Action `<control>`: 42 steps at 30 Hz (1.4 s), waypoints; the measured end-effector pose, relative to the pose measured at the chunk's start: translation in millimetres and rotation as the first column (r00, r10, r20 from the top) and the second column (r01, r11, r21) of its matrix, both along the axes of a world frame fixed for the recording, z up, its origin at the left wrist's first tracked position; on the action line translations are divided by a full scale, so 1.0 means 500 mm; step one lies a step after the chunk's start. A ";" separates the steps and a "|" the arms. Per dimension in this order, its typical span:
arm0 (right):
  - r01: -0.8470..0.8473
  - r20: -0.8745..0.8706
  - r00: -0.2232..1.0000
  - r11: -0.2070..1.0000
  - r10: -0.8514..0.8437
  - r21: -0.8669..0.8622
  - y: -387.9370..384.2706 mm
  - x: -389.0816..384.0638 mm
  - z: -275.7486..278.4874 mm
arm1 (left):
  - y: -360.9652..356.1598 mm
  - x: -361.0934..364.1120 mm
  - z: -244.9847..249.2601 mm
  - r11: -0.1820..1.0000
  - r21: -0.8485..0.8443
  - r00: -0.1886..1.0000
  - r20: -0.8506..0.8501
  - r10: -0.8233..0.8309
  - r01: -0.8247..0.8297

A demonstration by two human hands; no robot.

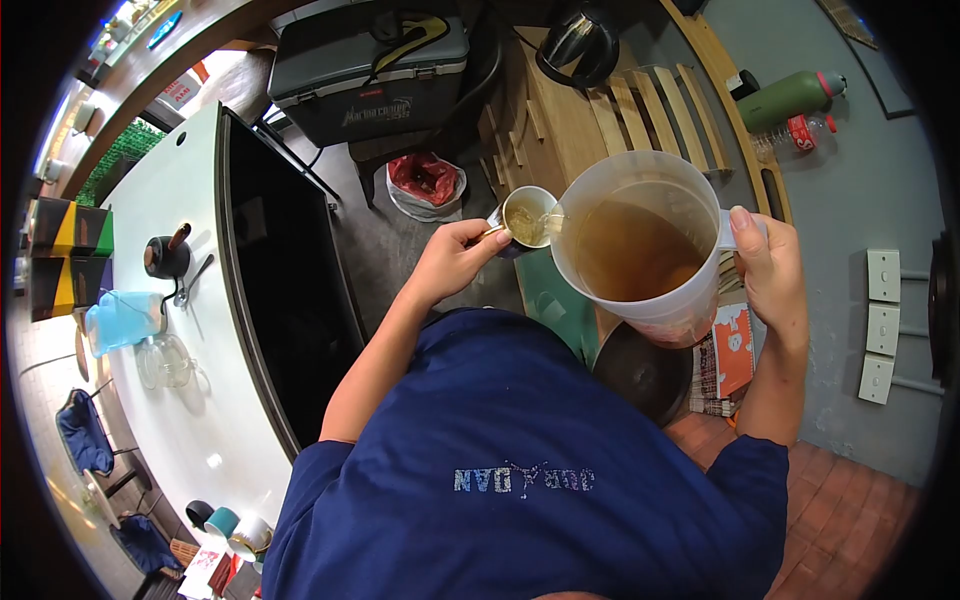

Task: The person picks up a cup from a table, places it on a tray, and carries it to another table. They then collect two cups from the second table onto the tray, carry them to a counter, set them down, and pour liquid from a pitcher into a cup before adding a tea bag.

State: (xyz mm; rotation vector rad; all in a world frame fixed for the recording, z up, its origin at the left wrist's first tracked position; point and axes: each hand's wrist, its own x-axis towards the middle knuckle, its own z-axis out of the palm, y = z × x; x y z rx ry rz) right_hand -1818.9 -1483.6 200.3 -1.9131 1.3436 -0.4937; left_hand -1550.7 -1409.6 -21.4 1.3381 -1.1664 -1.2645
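My right hand (770, 265) is wrapped round the handle of a large translucent plastic pitcher (690, 190), which holds brown liquid and tilts to the left. Its spout meets the rim of a small cup (513, 245), and a clear stream runs from it into the cup. Yellowish, bubbly liquid (525, 222) shows inside. The cup's handle is pinched between the thumb and fingers of my left hand (462, 256). Both vessels are held up in front of my navy shirt (540, 400).
To the left stands a white counter (215, 400) with a blue pitcher (125, 322), a glass jug (163, 362) and a small black pot (165, 258). A lined bin (428, 205) sits on the floor ahead. A kettle (578, 48) rests on the wooden rack (570, 120); a cooler box (370, 90) is beyond.
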 end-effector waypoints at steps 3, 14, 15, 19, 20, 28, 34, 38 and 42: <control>0.001 -0.004 1.000 1.000 -0.001 -0.013 0.004 0.004 0.001 | 0.002 -0.001 -0.001 1.000 -0.011 1.000 0.001 -0.003 0.003; -0.014 0.001 1.000 1.000 0.014 0.004 0.009 0.007 0.003 | 0.008 0.000 -0.009 1.000 0.006 1.000 -0.014 0.006 -0.006; -0.018 0.006 1.000 1.000 0.018 0.007 0.009 0.007 0.004 | 0.008 0.000 -0.013 1.000 0.004 1.000 -0.019 0.004 -0.004; -0.022 0.010 1.000 1.000 0.022 0.005 0.009 0.009 0.003 | 0.009 -0.001 -0.014 1.000 0.001 1.000 -0.025 0.012 -0.012; -0.018 0.007 1.000 1.000 0.018 0.004 0.009 0.009 0.003 | 0.009 0.000 -0.014 1.000 0.001 1.000 -0.025 0.013 -0.013; -0.017 0.005 1.000 1.000 0.017 0.015 0.008 0.011 0.003 | 0.010 0.000 -0.013 1.000 -0.024 0.999 -0.039 0.017 -0.018; -0.017 -0.003 1.000 1.000 0.017 -0.001 0.007 0.014 0.000 | 0.010 0.003 -0.016 1.000 -0.027 0.999 -0.036 0.014 -0.015; -0.021 -0.014 1.000 1.000 0.021 0.000 0.006 0.015 0.000 | 0.011 0.004 -0.012 0.999 -0.028 0.999 -0.030 0.020 -0.021; -0.023 -0.012 1.000 1.000 0.023 0.003 0.005 0.014 0.001 | 0.011 0.003 -0.012 0.999 -0.030 0.999 -0.023 0.026 -0.027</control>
